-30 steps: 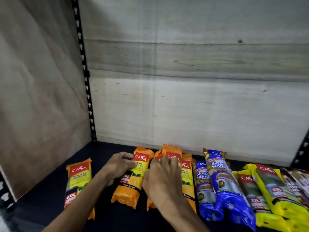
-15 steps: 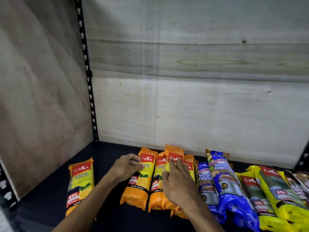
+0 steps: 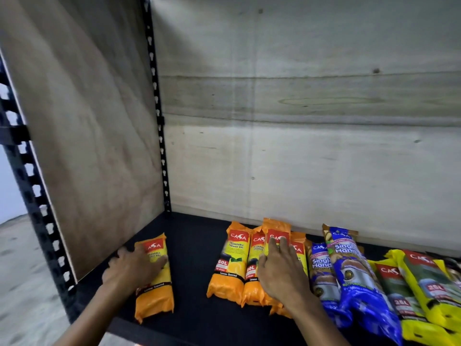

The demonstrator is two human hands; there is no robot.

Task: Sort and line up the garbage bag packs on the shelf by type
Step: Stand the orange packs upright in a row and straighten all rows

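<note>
three groups of packs already lay side by side along the shelf (image 3: 194,248) in the lower half of the frame: orange packs (image 3: 252,263) at the centre, blue packs (image 3: 349,273) just to their right, and yellow-green packs (image 3: 419,285) at the lower right edge. one stray orange pack (image 3: 156,290) lay well apart from its group, at the lower left near the wooden side panel (image 3: 82,136).

we had our left hand (image 3: 132,268) resting on that stray pack, fingers spread and curled over its upper part; the grip looked loose, more a flat hold than a pinch, and we could not tell whether it was truly closed on the pack. our right hand (image 3: 282,268) lay open and flat on the orange group, palm down, gripping nothing, touching the topmost pack there.

we judged the sorting mostly done, since colours were already gathered by type. what seemed left was bringing the stray pack over to the orange group and squaring up the rows, as one orange pack lay on top of others and the blue ones sat tilted and overlapping.

some things we could not make out: the yellow-green packs were cut off by the right edge, so their count stayed unknown; our right hand hid the packs beneath it; the small print was blurred.
</note>
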